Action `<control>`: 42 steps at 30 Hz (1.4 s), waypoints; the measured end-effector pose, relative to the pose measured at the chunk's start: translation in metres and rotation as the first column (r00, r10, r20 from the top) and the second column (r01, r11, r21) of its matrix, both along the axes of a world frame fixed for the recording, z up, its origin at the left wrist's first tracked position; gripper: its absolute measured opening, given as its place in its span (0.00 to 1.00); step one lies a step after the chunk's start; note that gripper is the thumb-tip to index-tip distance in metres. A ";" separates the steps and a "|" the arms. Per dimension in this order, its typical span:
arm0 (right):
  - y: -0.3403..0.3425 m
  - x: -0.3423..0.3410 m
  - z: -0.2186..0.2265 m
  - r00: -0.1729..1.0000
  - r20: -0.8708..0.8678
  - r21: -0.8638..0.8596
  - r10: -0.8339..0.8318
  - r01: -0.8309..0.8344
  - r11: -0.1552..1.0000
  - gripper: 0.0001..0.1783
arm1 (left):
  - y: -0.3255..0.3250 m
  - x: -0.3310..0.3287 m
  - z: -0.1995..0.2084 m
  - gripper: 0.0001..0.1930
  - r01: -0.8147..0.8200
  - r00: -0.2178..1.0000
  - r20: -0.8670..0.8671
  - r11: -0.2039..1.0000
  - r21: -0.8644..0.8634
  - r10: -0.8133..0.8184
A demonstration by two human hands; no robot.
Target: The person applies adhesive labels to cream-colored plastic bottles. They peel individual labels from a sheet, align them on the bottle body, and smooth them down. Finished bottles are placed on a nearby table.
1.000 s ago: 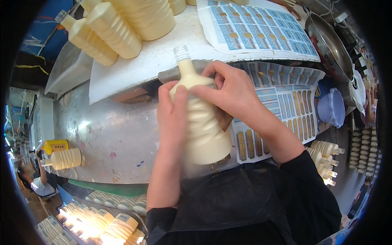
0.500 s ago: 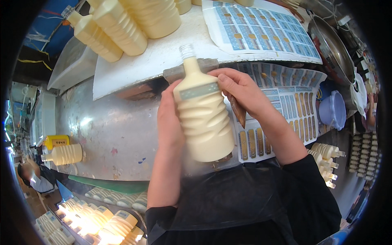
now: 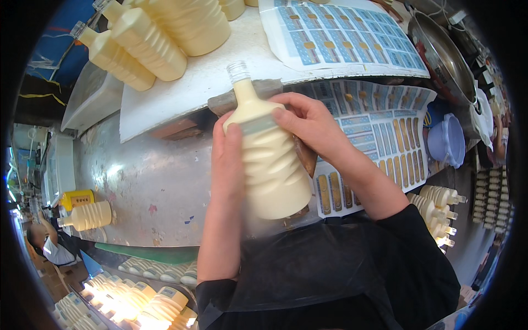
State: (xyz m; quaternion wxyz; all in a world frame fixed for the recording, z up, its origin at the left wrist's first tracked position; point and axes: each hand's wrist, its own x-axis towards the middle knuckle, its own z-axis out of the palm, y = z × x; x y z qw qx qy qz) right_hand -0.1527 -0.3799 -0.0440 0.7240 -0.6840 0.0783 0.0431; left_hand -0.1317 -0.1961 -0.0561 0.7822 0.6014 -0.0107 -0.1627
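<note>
Between my two hands is a cream-coloured bottle (image 3: 278, 184) with wavy ribs and a clear threaded neck, tilted slightly left. A thin blue-grey decal strip (image 3: 257, 126) lies across its shoulder. My left hand (image 3: 226, 159) grips the bottle's left side, its thumb beside the strip's left end. On the other side, my right hand (image 3: 309, 125) closes round the upper right, the thumb pressing at the strip's right end. A brown pointed scraper-like piece (image 3: 306, 158) shows below the right palm; its upper part is hidden by the hand.
Decal sheets (image 3: 404, 129) lie at the right, with another sheet (image 3: 341, 36) on the white board (image 3: 242, 52) behind. Cream bottles (image 3: 148, 47) stand far left; one lies on the metal table (image 3: 148, 181). A purple bucket (image 3: 446, 140) is at right. A person (image 3: 52, 242) works far left.
My left thumb has come round to the bottle's front, and my right thumb has moved onto the strip's right end. The bottle sits a little further left in view.
</note>
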 end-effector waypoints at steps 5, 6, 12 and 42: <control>-0.002 0.000 0.004 1.000 0.014 0.003 0.016 -0.016 1.000 0.19 | 0.000 0.000 -0.006 0.26 -0.021 1.000 0.002 1.000 -0.002 0.021; -0.005 0.001 0.002 1.000 0.015 0.041 0.015 -0.016 0.999 0.19 | 0.000 0.000 -0.006 0.25 -0.034 0.999 0.011 0.999 0.011 0.034; -0.002 0.000 0.010 1.000 0.005 -0.182 0.002 -0.001 0.983 0.24 | -0.005 0.002 0.014 0.23 -0.143 0.969 0.238 0.937 0.319 0.066; -0.004 -0.004 -0.001 0.998 0.040 0.143 0.053 -0.058 0.988 0.24 | -0.009 0.003 0.012 0.20 -0.092 0.993 0.087 0.977 0.190 0.076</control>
